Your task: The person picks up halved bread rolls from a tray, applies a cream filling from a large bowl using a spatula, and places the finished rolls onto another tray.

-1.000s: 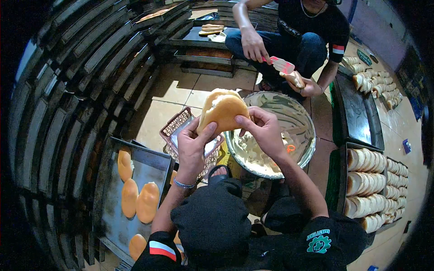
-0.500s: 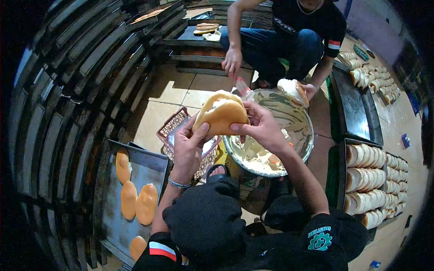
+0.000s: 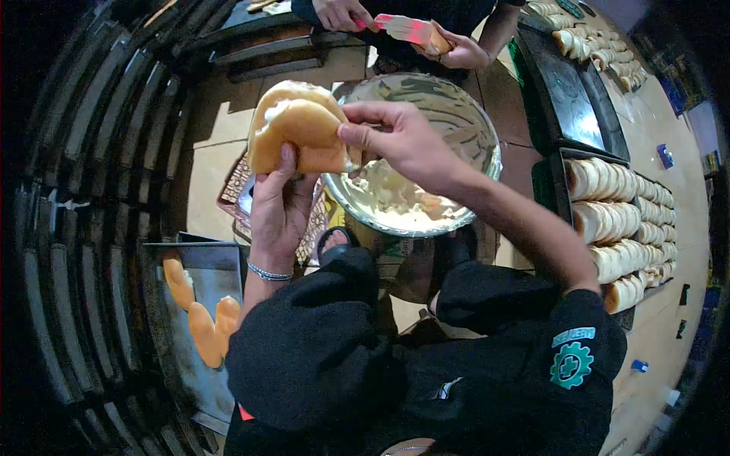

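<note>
- Holding bun [image 3: 300,129] up in both hands, over basket [image 3: 310,237] and left rim of tub [image 3: 414,228] in this view.
- Gripping its lower left with left hand [image 3: 280,209]: thumb flat on front crust, fingers behind, parted only by bun thickness.
- Pinching its right edge with right hand [image 3: 403,140]: thumb on front, index along upper side, gap no wider than the edge. Can't make out every finger behind.
- Showing two layers, front one lower than back one, white along the seam. Can't tell cream from bare crumb.
- Step, as judged: working the bun halves, either parting or folding. Can't say which from here.
- Next move, as judged: would call for light, even thumb pressure and matched grip both sides, to avoid tearing soft crust. If parting, keep hinge whole; if folding, level the edges before pressing.
- Below left: tray [image 3: 215,277] with three loose buns [image 3: 201,334] showing, close together.
- Under right forearm: cream [image 3: 380,201] in tub, smeared up the wall.
- Off right: packed buns [image 3: 608,224] in rows, dark pan [image 3: 559,99] just beyond.
- Across tub: co-worker's hands [image 3: 464,52], holding spatula [image 3: 403,28] against bread [image 3: 435,42].
- Farthest right: more rows [image 3: 601,49].
</note>
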Tool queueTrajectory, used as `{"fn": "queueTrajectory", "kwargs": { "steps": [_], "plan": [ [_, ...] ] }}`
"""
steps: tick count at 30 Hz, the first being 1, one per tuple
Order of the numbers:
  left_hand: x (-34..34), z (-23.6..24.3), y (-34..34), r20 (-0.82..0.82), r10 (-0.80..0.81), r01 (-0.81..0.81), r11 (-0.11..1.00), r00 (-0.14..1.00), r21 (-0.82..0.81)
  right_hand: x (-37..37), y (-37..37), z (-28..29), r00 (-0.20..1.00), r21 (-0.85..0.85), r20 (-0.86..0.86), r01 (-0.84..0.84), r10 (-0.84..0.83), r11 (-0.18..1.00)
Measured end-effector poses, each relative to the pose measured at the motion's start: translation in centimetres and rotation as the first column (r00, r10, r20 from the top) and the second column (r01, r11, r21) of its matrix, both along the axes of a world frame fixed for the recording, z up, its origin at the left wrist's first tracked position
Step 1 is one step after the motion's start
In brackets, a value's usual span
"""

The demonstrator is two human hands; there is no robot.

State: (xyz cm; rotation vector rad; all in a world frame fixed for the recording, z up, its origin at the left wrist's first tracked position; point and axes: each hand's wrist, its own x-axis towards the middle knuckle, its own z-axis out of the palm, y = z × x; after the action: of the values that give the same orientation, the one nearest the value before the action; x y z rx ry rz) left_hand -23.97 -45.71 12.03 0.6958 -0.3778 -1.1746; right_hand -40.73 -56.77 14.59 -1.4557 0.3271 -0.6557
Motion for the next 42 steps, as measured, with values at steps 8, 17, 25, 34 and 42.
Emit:
{"fn": "queueTrajectory", "kwargs": {
  "steps": [8,17,25,34,42],
  "plan": [
    [3.4,-1.8,0.3,0.189,-0.004,-0.056,0.950,0.982,0.307,-4.3,-4.9,-1.8,0.689,-0.678,-0.703,-0.572,-0.178,0.462],
    [6.9,-6.6,4.1,-0.086,0.091,-0.068,0.968,0.992,0.242,-7.5,-5.5,-12.7,0.195,-0.254,-0.907,-0.961,-0.374,0.114],
    [8.5,-10.8,8.2,-0.348,0.234,-0.188,0.969,0.908,0.162,-10.5,-10.1,-10.3,0.319,-0.505,-0.831,-0.778,-0.456,0.374],
    [7.2,-11.5,7.0,-0.405,0.159,-0.149,0.987,0.900,0.056,-10.8,-8.3,-17.2,0.220,-0.337,-0.939,-0.744,-0.265,0.577],
    [6.4,-11.3,7.0,-0.388,0.257,-0.194,0.962,0.885,0.195,-10.4,-7.2,-16.2,0.457,-0.246,-0.888,-0.563,0.049,0.789]
  ]
}}
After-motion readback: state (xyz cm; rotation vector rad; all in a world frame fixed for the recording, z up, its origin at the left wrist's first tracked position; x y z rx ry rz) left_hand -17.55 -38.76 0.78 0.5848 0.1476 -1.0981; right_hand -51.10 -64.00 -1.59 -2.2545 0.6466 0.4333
